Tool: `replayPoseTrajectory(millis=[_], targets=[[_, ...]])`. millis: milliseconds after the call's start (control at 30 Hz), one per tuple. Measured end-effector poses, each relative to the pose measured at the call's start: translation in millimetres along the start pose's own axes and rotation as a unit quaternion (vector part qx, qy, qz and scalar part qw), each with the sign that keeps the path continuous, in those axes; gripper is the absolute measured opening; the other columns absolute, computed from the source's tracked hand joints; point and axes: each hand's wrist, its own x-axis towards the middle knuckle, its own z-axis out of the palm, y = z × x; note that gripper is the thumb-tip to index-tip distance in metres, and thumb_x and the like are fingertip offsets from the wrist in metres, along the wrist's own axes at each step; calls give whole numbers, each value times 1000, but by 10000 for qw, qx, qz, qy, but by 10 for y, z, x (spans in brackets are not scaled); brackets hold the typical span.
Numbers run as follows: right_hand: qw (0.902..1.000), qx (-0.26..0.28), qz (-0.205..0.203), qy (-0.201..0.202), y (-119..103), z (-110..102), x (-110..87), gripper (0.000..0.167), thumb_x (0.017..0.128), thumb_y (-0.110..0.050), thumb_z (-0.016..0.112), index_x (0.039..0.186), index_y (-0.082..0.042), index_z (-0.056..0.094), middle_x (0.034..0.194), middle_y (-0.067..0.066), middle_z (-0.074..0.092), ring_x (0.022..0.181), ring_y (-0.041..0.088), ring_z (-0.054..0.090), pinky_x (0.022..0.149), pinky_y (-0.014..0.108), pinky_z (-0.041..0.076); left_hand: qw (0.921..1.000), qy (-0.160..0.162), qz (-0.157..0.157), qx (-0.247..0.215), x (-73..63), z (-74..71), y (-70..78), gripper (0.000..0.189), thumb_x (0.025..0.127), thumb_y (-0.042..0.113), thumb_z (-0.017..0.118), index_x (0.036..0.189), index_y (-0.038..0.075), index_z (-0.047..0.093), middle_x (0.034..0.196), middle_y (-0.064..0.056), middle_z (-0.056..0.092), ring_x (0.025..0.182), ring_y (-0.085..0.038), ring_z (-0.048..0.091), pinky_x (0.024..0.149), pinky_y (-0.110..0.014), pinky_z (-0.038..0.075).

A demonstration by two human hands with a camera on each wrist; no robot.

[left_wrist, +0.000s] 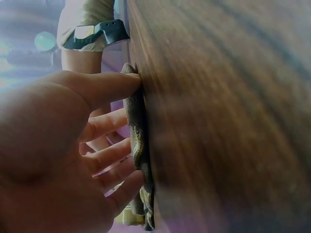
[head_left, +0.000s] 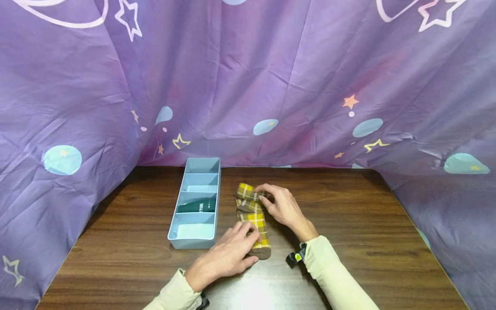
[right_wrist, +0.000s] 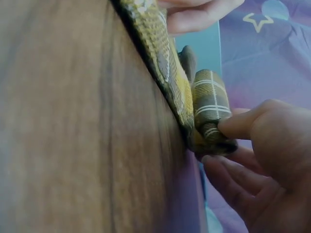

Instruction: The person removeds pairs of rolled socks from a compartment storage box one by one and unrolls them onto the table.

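Observation:
A yellow and brown plaid sock [head_left: 256,220] lies lengthwise on the wooden table, its far end rolled over on itself. My left hand [head_left: 228,252] rests on the near part, fingers spread across the fabric and thumb by the brown end. In the left wrist view, the flat sock [left_wrist: 137,128] shows edge-on under those fingertips. With thumb and fingers, my right hand [head_left: 284,207] pinches the far end. The right wrist view shows this rolled part [right_wrist: 210,99] raised above the flat layer.
Left of the sock stands a light blue box [head_left: 193,244] divided into several compartments. One holds a dark green folded fabric piece [head_left: 197,206] with white lettering. A purple patterned curtain [head_left: 248,86] hangs behind the table [head_left: 348,241] and along its sides.

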Motion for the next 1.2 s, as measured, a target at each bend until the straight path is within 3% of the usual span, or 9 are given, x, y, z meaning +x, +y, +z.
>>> replayPoseTrajectory(millis=[133, 300, 400, 633, 800, 967, 1200], targets=[[9999, -84, 114, -83, 33, 14, 23, 27, 98, -17, 79, 125, -18, 76, 112, 4, 79, 92, 18, 72, 82, 41, 59, 10000, 47, 40, 30, 1, -7, -5, 39, 96, 36, 82, 128, 22, 65, 138, -1, 58, 124, -20, 56, 102, -38, 52], [9991, -252, 290, -158, 40, 19, 31, 41, 90, -21, 89, 128, -14, 77, 127, 6, 72, 110, 26, 72, 92, 49, 60, 10000, 39, 18, 3, -4, -2, -2, 39, 96, 35, 82, 128, 22, 65, 138, 0, 58, 125, -19, 56, 102, -37, 52], [9984, -385, 382, -132, 47, 20, 47, 40, 89, -20, 90, 127, -14, 78, 128, 4, 70, 114, 26, 71, 93, 50, 60, 10000, 20, -30, -37, 5, -1, 5, 39, 95, 35, 83, 127, 23, 65, 138, 1, 57, 125, -18, 56, 102, -37, 52], [9982, -452, 380, 104, 78, 31, 84, 30, 95, -15, 81, 124, -23, 75, 113, 0, 74, 97, 19, 70, 78, 44, 59, 9999, -41, -73, -62, 5, 7, 33, 38, 96, 35, 82, 127, 24, 64, 139, 1, 57, 127, -18, 56, 103, -38, 52], [9981, -488, 358, 114, 110, 24, 127, 22, 95, -16, 80, 116, -22, 77, 115, 0, 74, 94, 20, 70, 76, 44, 59, 10000, 15, -75, -64, 3, 0, 25, 38, 95, 35, 82, 127, 24, 64, 138, 1, 58, 127, -18, 56, 103, -37, 52], [9971, -524, 551, -94, 146, 21, 176, 32, 93, -21, 85, 122, -19, 74, 118, 3, 73, 94, 21, 68, 77, 44, 59, 9999, 2, -82, -121, 6, -14, 6, 38, 96, 34, 82, 127, 24, 64, 137, 1, 57, 126, -18, 55, 102, -37, 52], [9957, -561, 730, -14, 182, 31, 235, 29, 97, -17, 78, 126, -17, 75, 113, 3, 72, 90, 19, 68, 73, 40, 58, 9998, 4, -114, -130, 5, -26, 5, 37, 96, 34, 82, 126, 24, 64, 133, 3, 57, 124, -17, 55, 100, -36, 51]])
